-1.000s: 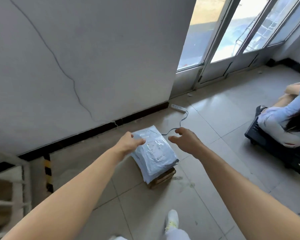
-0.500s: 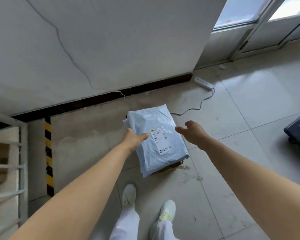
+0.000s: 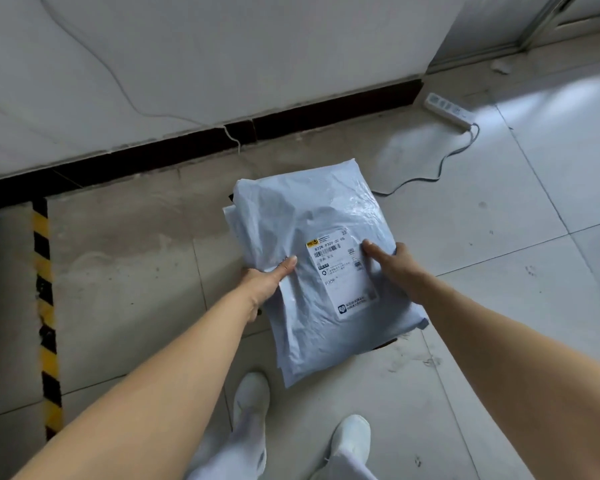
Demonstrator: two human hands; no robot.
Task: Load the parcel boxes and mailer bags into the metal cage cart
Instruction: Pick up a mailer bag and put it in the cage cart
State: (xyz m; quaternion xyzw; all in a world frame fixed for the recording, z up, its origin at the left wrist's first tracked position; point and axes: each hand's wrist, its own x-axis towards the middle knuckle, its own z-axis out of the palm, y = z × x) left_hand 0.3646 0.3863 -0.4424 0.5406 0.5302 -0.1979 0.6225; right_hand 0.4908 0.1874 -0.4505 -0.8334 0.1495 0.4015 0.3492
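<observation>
A stack of pale blue mailer bags (image 3: 291, 216) lies on the tiled floor in the middle of the view, the top one bearing a white shipping label (image 3: 340, 271). A dark box under the stack shows only at its lower right corner (image 3: 387, 342). My left hand (image 3: 267, 280) grips the left edge of the top bag, thumb on top. My right hand (image 3: 394, 265) grips the right edge, thumb pressed beside the label. The metal cage cart is out of view.
A white wall with a black skirting (image 3: 291, 123) runs behind the bags. A white power strip (image 3: 447, 110) and its cable (image 3: 440, 164) lie on the floor at right. Yellow-black hazard tape (image 3: 45, 306) marks the floor at left. My white shoes (image 3: 252, 403) stand just below the bags.
The view has dropped and come closer to the bags. Both hands, spread above the stack earlier, have closed on the left and right edges of the top mailer bag.
</observation>
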